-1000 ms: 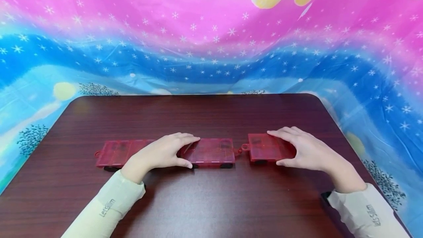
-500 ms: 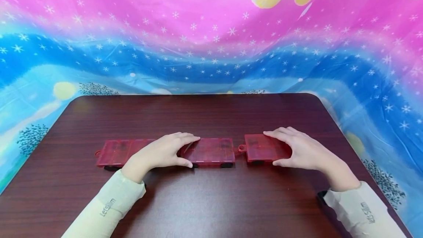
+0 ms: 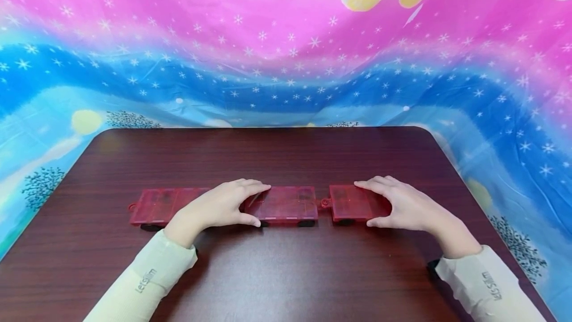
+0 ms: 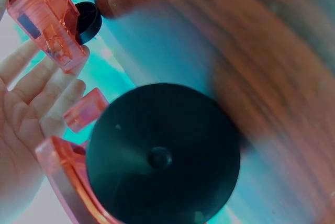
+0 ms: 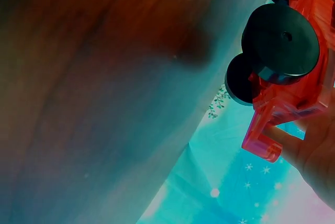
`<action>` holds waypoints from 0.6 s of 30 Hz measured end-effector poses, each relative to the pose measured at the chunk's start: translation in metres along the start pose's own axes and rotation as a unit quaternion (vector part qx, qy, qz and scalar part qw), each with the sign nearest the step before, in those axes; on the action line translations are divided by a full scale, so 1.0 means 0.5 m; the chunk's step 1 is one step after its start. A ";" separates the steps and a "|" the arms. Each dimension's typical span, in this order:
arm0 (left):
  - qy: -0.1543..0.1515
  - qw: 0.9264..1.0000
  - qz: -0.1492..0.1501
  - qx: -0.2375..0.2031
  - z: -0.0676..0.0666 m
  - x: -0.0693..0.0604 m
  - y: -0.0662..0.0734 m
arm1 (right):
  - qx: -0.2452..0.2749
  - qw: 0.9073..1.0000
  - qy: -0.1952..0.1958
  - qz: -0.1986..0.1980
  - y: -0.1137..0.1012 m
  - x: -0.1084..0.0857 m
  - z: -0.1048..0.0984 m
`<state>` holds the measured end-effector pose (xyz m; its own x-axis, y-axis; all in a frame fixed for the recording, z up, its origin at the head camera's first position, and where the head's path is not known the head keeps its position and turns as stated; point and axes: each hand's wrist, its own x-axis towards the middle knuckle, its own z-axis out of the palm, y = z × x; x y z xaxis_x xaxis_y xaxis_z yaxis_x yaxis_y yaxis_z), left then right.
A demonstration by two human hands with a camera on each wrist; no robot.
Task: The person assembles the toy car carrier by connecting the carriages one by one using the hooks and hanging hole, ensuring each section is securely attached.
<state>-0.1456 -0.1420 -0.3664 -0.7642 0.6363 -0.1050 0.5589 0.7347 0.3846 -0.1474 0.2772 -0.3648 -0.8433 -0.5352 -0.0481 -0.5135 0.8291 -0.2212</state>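
The left hand [image 3: 222,206], half-curled, is gripping the middle red toy wagon [image 3: 288,203] across its width, seemingly bracing it; the right hand [image 3: 408,207], similarly curved, is holding the right-hand wagon [image 3: 349,202], apparently so the couplers [image 3: 325,203] are lining up between them, on the table [image 3: 286,262].

Covered, Cropped and Blurred

Under the left hand [image 3: 221,206], we cannot see whether the left red car [image 3: 167,202] meets the middle red car [image 3: 288,202]. The right hand [image 3: 411,206] hides the outer end of the right red car [image 3: 350,201]. Between the hands, the coupling [image 3: 325,203] is too small for us to judge. Below both hands, the bottom edge crops the sleeves [image 3: 143,275]; beside each hand, the wrist views blur the tabletop [image 4: 282,77].
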 end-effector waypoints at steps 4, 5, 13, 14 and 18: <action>0.001 1.000 0.004 0.000 0.002 0.002 -0.002 | 0.006 1.000 -0.009 0.004 0.002 0.001 0.004; 0.002 1.000 0.005 0.001 0.002 0.002 -0.001 | 0.007 1.000 -0.010 0.004 0.002 0.001 0.004; -0.003 1.000 -0.001 0.003 -0.003 -0.001 0.003 | 0.014 1.000 -0.018 0.007 0.003 0.001 0.004; -0.005 1.000 -0.003 0.003 -0.004 -0.001 0.004 | 0.013 1.000 -0.019 0.007 0.003 0.001 0.003; -0.009 1.000 -0.005 0.000 -0.003 -0.002 0.005 | 0.013 1.000 -0.020 0.006 0.002 -0.002 0.004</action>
<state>-0.1440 -0.1412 -0.3640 -0.7637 0.6336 -0.1241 0.5516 0.7402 0.3844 -0.1469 0.2780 -0.3667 -0.8419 -0.5320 -0.0900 -0.4990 0.8311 -0.2454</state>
